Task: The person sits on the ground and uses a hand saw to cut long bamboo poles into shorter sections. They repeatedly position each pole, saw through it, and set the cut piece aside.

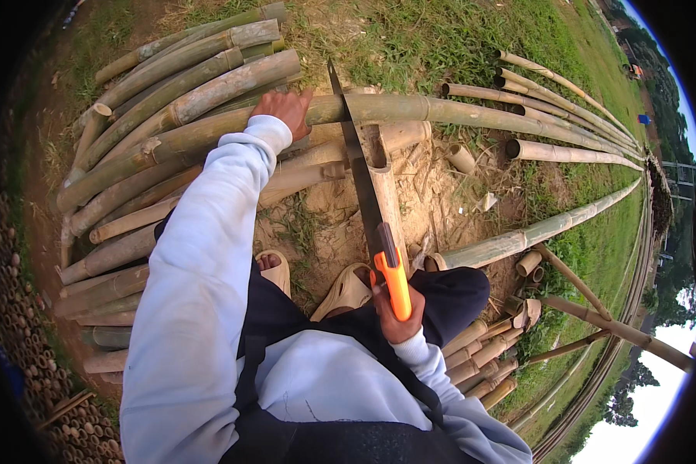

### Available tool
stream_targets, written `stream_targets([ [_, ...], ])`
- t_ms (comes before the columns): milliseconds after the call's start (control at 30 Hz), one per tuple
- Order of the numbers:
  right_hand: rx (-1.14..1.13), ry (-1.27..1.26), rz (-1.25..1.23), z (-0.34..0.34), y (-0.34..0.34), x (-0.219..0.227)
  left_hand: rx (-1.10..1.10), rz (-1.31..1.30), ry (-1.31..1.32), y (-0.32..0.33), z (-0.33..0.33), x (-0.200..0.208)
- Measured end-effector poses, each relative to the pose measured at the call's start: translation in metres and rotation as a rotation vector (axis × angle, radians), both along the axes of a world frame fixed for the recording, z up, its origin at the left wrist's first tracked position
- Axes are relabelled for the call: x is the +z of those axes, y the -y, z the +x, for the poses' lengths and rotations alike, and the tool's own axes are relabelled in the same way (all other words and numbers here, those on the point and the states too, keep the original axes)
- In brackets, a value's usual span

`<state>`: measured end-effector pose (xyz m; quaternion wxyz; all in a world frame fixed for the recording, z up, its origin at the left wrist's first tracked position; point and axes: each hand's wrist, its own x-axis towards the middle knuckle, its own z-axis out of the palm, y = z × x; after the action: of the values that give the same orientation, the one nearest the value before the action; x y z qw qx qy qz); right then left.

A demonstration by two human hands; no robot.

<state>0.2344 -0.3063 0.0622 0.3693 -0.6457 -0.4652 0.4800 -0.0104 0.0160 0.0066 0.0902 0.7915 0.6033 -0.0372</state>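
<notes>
A long greenish bamboo pole runs across in front of me from left to right. My left hand is closed over it, just left of a saw cut line. In my right hand is the orange handle of a handsaw. Its dark blade lies across the pole at a slant, the tip beyond the pole's far side. How deep the teeth sit in the bamboo, I cannot tell. Below the pole, near the blade, a cut bamboo post with a notched, hollow top leans toward me.
Stacked bamboo poles fill the left side. More long poles stretch away over grass at the right, one pole close to my knee. Short cut bamboo pieces lie at lower right. My sandalled feet rest on bare dirt.
</notes>
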Motion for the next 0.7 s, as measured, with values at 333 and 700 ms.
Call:
stream_targets([
  [333,-0.03,-0.023,0.248,-0.024,-0.176,-0.05,-0.025,-0.005,0.057,-0.004,0.019,0.015],
  [700,0.037,0.13,0.001,0.008,0.041,0.023,0.007,0.002,0.044,0.002,0.002,0.003],
])
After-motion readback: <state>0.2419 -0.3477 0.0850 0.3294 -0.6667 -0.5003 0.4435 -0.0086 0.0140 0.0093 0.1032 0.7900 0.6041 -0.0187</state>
